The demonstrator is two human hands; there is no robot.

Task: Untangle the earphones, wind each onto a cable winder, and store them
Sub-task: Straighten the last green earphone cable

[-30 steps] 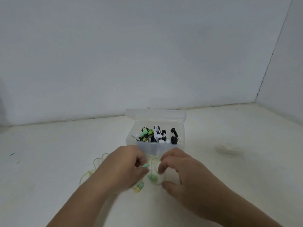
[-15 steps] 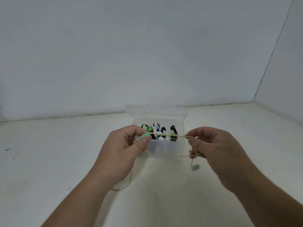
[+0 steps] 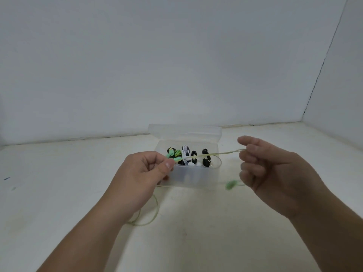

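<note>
Count: two hands, one loose earphone set, one box, one lid.

Left hand (image 3: 141, 173) pinched a green moulded piece (image 3: 176, 159) of the earphone set between thumb and forefinger, other fingers curled under. Which part of the set it was could not be told.

Right hand (image 3: 275, 173) was curled, fingers hooked round the earphone cable (image 3: 216, 153). The cable ran taut from the left pinch across to the right fingers, in the air above the open box.

One green earbud (image 3: 230, 185) hung below the right fingers, blurred. The slack of the cable dropped under the left hand and lay as one loop (image 3: 152, 220) on the table (image 3: 59, 203).

Storage box (image 3: 196, 179) stood on the table behind the hands, its lid (image 3: 184, 130) tipped back. It held wound earphones (image 3: 188, 154) in black, white and green, packed too close to count. The left thumb and the taut cable crossed in front of them and hid part of the near rim.

Two plain walls (image 3: 176, 55) met at a corner on the right. Two small dark marks (image 3: 6, 178) sat at the table's far left.

Materials: box and lid of clear frosted plastic, rectangular with rounded edges. Cable thin, translucent, pale yellow-green. Table off-white, matt, faintly scuffed
</note>
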